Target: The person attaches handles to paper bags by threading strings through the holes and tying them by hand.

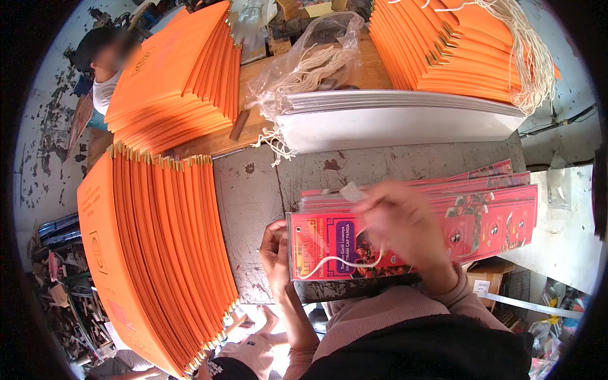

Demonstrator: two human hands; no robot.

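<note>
A long pink printed card [329,244] lies on top of a pile in front of me. A white cord [332,259] comes from the card's lower left corner and curves up toward my right hand. At the card's left end, my left hand [275,253] is closed on the edge with curled fingers. My right hand [408,231] hovers over the card, smeared by motion, its fingers closed on the cord. Beside its fingertips shows a small whitish piece [351,192], too blurred to name. More pink cards [494,221] are fanned out beneath and to the right.
Orange folders with metal-tipped edges [164,234] stand at left, with further orange stacks [171,76] behind. White boards [405,123] lie across the back of the grey table [247,209]. A plastic bag of cords [316,63] and a cord bundle [529,57] sit farther back. Another person [104,60] is at far left.
</note>
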